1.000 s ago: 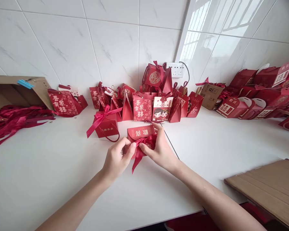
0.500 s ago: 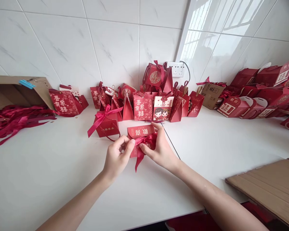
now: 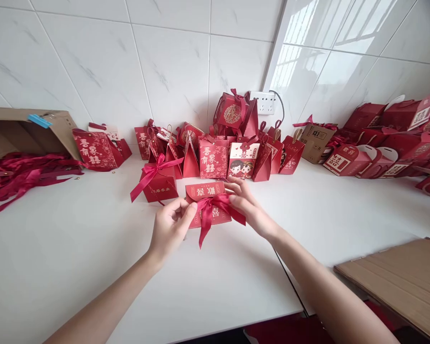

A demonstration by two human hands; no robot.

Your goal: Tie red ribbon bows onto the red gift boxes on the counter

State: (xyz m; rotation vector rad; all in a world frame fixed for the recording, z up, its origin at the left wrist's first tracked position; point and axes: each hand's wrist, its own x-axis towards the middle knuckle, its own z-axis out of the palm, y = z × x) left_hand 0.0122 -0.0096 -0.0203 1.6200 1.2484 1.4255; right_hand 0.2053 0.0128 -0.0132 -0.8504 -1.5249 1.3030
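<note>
A red gift box (image 3: 204,189) with printed gold-toned characters lies on the white table in front of me. Across its top runs a dark red satin ribbon (image 3: 207,212), tied in a bow with a tail hanging over the near edge. My left hand (image 3: 172,224) pinches the bow's left side between thumb and fingers at the box's left edge. At the other side, my right hand (image 3: 249,208) has its thumb and fingers closed on the bow's right loop. Just behind to the left stands a red box with a bow (image 3: 161,186).
Several red gift boxes (image 3: 214,157) stand along the tiled wall, by a power strip (image 3: 263,102). Loose red ribbons (image 3: 17,179) spill from a cardboard box (image 3: 62,134) at left. More red boxes (image 3: 351,160) are piled at right, with flat cardboard (image 3: 397,282) nearer.
My right hand has shifted right and off the bow's middle, so the bow now shows spread wide. The box has moved slightly left and back.
</note>
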